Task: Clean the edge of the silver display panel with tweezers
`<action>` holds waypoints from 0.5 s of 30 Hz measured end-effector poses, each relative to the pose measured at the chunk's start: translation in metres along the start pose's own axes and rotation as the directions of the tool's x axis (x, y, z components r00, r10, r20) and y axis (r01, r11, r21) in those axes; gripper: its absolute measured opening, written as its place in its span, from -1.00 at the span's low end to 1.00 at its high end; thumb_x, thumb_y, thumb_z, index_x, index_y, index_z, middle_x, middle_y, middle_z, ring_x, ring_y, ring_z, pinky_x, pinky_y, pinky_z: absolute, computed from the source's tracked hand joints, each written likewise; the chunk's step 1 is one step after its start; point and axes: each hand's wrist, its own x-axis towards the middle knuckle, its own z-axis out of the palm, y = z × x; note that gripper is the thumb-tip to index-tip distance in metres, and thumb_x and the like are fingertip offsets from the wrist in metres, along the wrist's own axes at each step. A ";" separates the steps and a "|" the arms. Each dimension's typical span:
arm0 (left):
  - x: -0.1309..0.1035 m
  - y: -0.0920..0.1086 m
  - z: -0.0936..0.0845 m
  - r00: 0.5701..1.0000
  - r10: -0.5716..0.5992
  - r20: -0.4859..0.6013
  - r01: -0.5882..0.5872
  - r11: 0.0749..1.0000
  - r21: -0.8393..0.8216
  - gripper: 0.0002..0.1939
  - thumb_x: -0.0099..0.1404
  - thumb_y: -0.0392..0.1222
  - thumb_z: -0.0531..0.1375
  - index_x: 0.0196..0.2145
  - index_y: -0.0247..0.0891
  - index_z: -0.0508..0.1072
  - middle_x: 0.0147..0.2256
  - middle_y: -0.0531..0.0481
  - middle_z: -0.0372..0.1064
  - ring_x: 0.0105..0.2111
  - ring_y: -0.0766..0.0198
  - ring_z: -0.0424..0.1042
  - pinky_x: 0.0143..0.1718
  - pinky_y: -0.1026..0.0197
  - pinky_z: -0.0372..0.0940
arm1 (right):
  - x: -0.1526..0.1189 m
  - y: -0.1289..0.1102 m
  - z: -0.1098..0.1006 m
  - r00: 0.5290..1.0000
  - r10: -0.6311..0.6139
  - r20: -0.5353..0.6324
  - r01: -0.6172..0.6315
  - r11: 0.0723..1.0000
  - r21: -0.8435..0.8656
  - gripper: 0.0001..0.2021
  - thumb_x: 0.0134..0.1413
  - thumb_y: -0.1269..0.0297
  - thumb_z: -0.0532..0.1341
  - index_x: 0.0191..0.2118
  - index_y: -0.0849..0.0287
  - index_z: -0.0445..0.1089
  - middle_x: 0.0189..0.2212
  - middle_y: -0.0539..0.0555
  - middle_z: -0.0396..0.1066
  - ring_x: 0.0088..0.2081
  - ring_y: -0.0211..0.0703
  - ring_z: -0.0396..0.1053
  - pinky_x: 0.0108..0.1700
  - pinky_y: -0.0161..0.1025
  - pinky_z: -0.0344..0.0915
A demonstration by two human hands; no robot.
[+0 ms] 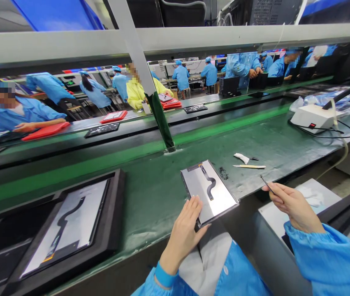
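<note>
A display panel point(221, 195) with a silver back and a dark curved flex cable point(209, 181) lies near the front edge of the green bench. My left hand point(184, 226) is on its near left corner, fingers across the top and thumb against the near edge. To the right, my right hand point(295, 205) pinches thin dark tweezers point(266, 184), their tip raised and apart from the panel. Beyond that tip lie a slim pale-handled blade point(250, 166) and a tool wrapped in white point(243, 158). Dark crumbs point(223, 172) are scattered beside the panel.
At left, a black foam tray point(117, 213) holds another panel point(79, 222). A post point(162, 123) rises from the bench point(150, 197). A white device point(313, 117) with cables stands at right. Co-workers in blue point(17, 111) sit across the line.
</note>
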 end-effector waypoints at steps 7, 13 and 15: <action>0.000 -0.001 0.000 1.000 0.003 0.004 -0.003 1.000 0.005 -0.34 0.41 -0.10 0.15 0.35 -0.27 0.02 0.24 -0.31 0.22 0.24 -0.07 0.22 0.20 -0.20 0.26 | 0.011 -0.007 -0.008 0.999 -0.021 -0.026 0.021 1.000 0.012 -0.39 -0.50 -0.30 0.45 -0.51 0.21 0.44 -0.72 -0.21 -0.04 -0.68 -0.49 -0.21 -0.64 -0.41 -0.32; -0.001 -0.001 0.000 1.000 0.008 0.009 -0.008 1.000 0.015 -0.35 0.41 -0.10 0.15 0.35 -0.29 0.02 0.23 -0.33 0.23 0.23 -0.07 0.24 0.18 -0.19 0.29 | 0.017 -0.012 -0.016 0.997 -0.079 -0.026 0.079 0.997 0.012 -0.47 -0.38 -0.23 0.45 -0.50 0.20 0.46 -0.72 -0.20 -0.04 -0.69 -0.47 -0.20 -0.67 -0.40 -0.34; -0.001 -0.001 0.000 1.000 0.006 0.012 -0.006 1.000 0.015 -0.34 0.41 -0.10 0.16 0.35 -0.28 0.02 0.23 -0.33 0.23 0.23 -0.07 0.23 0.18 -0.19 0.29 | 0.018 -0.014 -0.018 0.995 -0.092 -0.026 0.092 0.996 0.013 -0.48 -0.36 -0.21 0.45 -0.50 0.19 0.46 -0.71 -0.19 -0.04 -0.70 -0.46 -0.19 -0.68 -0.40 -0.33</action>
